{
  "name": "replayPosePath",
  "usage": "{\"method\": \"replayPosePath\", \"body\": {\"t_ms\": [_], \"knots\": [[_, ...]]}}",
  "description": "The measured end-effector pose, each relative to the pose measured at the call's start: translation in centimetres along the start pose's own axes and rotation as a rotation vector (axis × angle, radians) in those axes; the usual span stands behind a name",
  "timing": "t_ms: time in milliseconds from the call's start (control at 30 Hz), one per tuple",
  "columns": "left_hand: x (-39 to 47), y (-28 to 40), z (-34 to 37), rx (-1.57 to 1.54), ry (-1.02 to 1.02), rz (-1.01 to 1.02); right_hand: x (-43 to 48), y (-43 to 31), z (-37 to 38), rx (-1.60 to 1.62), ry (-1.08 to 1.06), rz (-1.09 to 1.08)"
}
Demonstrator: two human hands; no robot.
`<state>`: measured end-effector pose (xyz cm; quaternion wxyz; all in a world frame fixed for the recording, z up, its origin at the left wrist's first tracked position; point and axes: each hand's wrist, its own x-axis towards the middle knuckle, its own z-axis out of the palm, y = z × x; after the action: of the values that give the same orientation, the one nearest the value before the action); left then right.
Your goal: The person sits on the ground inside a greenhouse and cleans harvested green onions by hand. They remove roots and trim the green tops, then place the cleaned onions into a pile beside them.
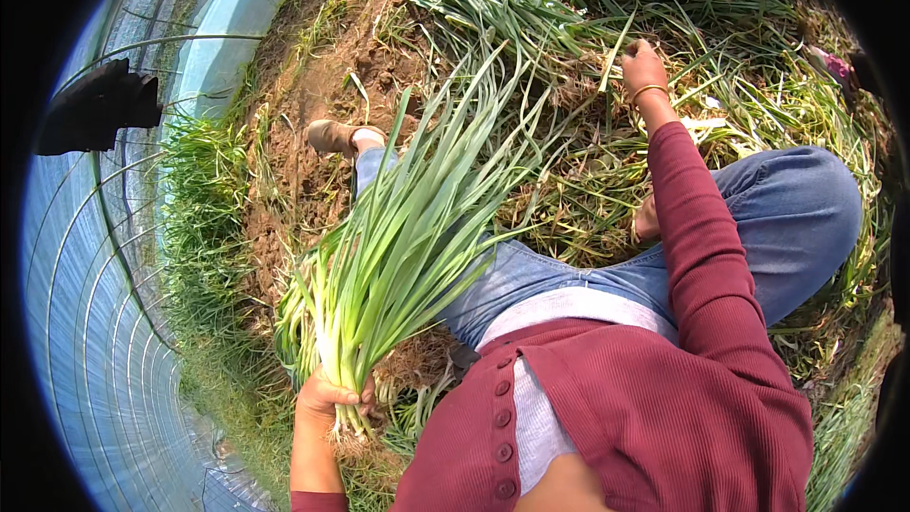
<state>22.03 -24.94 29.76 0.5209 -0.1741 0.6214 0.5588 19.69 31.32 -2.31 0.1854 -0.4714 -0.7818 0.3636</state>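
My left hand (330, 395) is wrapped around a thick bunch of green allium plants (398, 256), near their pale stem bases. Thin roots (350, 434) hang out below the fist, while the long flat leaves fan up across my left leg. Farther off, my right hand (645, 72) is raised over the plant litter with its fingers curled. A single narrow yellow-green leaf (616, 53) stands right beside those fingertips; whether they pinch it is unclear. Beyond it lies a heap of cut or pulled green plants (508, 7), with roots towards me.
Yellowing leaf scraps (576, 206) cover the ground between my legs. Bare brown soil (313, 78) runs along the left, bordered by grass (202, 206) and a plastic-sheeted hoop tunnel (92, 227). More plants (419, 405) lie by my left hip. A dark object (103, 107) hangs at left.
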Motion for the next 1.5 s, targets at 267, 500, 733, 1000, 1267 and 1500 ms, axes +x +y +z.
{"method": "replayPosePath", "body": {"t_ms": [267, 500, 733, 1000, 1267, 1500], "knots": [[0.9, -6.9, -5.6, -0.006, 0.017, -0.101, -8.0, -3.3, 3.5, -0.225, -0.981, -0.297], [1.8, -8.3, -7.2, 0.006, -0.04, -0.079, -15.3, -5.5, 7.1, 0.026, -0.968, -0.586], [2.5, -9.4, -8.4, -0.103, -0.107, -0.1, -19.6, -4.3, 11.9, 0.115, -1.235, -0.578], [2.3, -7.9, -8.0, 0.209, 0.057, -0.122, -20.8, -6.3, 11.3, 0.006, -0.913, -0.795], [1.4, -5.6, -8.7, 0.58, 0.193, -0.164, -14.6, -3.1, 11.0, -0.277, -0.342, -0.521], [-1.8, -3.1, -8.6, 0.905, 0.339, -0.28, -5.3, -4.0, 8.9, -0.15, -0.009, -0.499]]}}
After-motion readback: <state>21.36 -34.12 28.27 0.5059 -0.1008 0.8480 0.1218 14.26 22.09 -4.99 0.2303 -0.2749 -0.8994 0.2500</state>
